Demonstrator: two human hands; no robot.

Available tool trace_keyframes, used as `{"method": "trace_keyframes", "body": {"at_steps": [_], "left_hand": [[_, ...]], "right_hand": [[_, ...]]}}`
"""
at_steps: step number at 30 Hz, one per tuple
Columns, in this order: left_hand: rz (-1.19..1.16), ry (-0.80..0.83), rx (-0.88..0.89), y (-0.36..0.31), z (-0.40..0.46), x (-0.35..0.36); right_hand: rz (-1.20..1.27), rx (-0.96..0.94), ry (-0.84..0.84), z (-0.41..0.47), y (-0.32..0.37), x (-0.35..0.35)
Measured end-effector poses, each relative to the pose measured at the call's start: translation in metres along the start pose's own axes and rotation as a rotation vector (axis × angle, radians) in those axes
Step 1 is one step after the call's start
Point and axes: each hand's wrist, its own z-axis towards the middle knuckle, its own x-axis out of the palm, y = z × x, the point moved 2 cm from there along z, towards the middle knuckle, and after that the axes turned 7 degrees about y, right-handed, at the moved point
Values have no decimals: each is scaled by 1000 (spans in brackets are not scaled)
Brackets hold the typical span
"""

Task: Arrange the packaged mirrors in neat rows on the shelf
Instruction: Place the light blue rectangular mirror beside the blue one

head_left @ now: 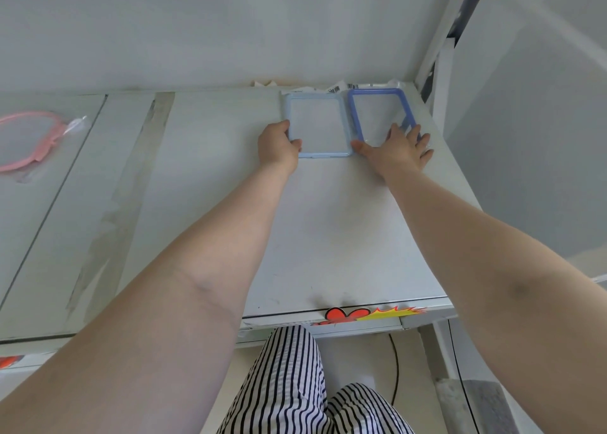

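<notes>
Nearest were striped trousers (295, 384) at the bottom, and a thin dark cord (395, 368) hung beside them. Above them ran the front edge of the white shelf (328, 236), with a red and yellow sticker (368, 313) on it.

Two bare arms reached out over the shelf to its far right corner.

The left hand (277, 146) held the near left corner of the light blue mirror (317, 124). Its fingers curled round the left side of the frame and the thumb lay on top, so this grip pinched the frame.

The right hand (402, 149) lay flat on the near end of the dark blue mirror (381, 114). Its fingers were spread out and straight, so this grip was wide and pressed down on the mirror and its clear wrap. The thumb pointed left, toward the light blue mirror.

Both mirrors lay flat, side by side, at the back of the shelf near the wall. The light blue one was on the left and the dark blue one was on the right. Their long sides were just beside each other; whether they touched could not be told.

Behind them, white paper tags (331, 88) with bar codes stuck out by the wall.

Far off on the left, well apart, lay a pink mirror (29, 141) in a clear bag.
</notes>
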Motion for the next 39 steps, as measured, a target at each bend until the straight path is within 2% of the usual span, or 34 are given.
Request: {"method": "trace_keyframes", "body": {"at_steps": [8, 19, 23, 30, 34, 39], "left_hand": [[-2, 41, 10, -1, -3, 8], [35, -7, 57, -5, -7, 10], [171, 9, 57, -8, -4, 10], [184, 7, 36, -6, 0, 14], [268, -35, 48, -6, 1, 11], [273, -54, 57, -16, -6, 0]], "right_hand": [[-7, -20, -5, 6, -9, -6], [-12, -25, -8, 6, -10, -7], [-18, -25, -11, 6, -11, -7], [-41, -4, -8, 6, -10, -7], [-25, -1, -19, 3, -9, -8], [23, -61, -57, -6, -6, -20]]}}
